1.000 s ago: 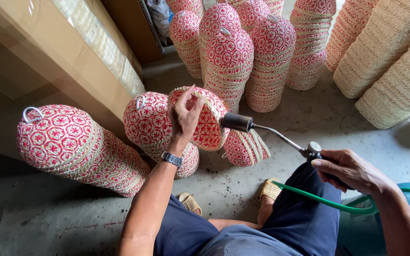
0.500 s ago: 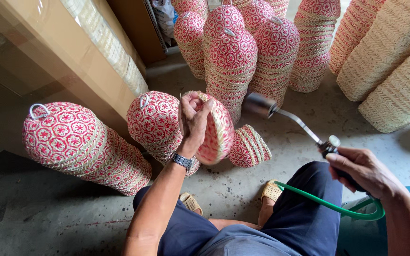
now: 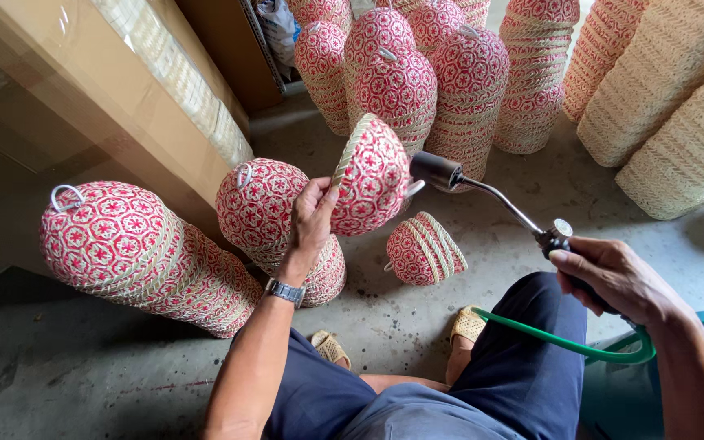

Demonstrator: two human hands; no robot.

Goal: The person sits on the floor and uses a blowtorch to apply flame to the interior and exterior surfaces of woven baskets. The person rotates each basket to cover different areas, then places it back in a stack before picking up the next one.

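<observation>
left hand (image 3: pixel 313 218): gripping a red-and-white woven basket (image 3: pixel 372 175) by its rim, fingers curling over the pale edge while the thumb is pressing on the patterned outside, so it's being held up off the floor, tilted with the bottom facing right

right hand (image 3: pixel 613 277): wrapping around the handle of a gas torch (image 3: pixel 482 195), fingers closed tight on it near the round knob, green hose (image 3: pixel 564 342) trailing down past the knee

torch tip: the dark nozzle is sitting just beside the basket's right side, pretty much touching the little handle loop there; can't tell if any flame is showing

edges: basket rim is pointing up and left, toward the stack of nested baskets (image 3: pixel 275 220) right behind the hand, so that side is looking tight

small basket on floor (image 3: pixel 424 248): lying on its side just below the held one, not touching it

big stack on the left (image 3: pixel 136 257): leaning on its side against the cardboard box (image 3: pixel 83 90), well clear of the hands

back row: tall red stacks (image 3: pixel 417 81) and plain straw-coloured stacks (image 3: pixel 678 98) are crowding the far side

open room: bare concrete floor (image 3: pixel 547 187) is showing under the torch pipe and off to the right, most of the free space is there
</observation>
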